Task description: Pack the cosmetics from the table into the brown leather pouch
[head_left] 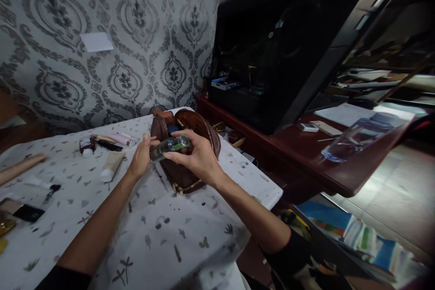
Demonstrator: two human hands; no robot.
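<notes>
A small clear bottle (164, 148) with a shiny round end is held level between both hands. My right hand (199, 156) pinches its right end between thumb and fingers. Around its left end my left hand (142, 156) is closed. Just behind and below the hands stands a brown bag (214, 138), its zipped top open, with some items inside. To the left on the patterned white cloth (149, 226) lie a cream tube (112, 166), a small dark red bottle (87, 146), a pink tube (121, 139) and a black slim item (109, 145).
More cosmetics, including a black-capped bottle (22, 210), lie at the far left. A dark red desk (306, 158) on the right bears a large black screen (251, 63) and a clear water bottle (360, 138). Patterned wallpaper rises behind.
</notes>
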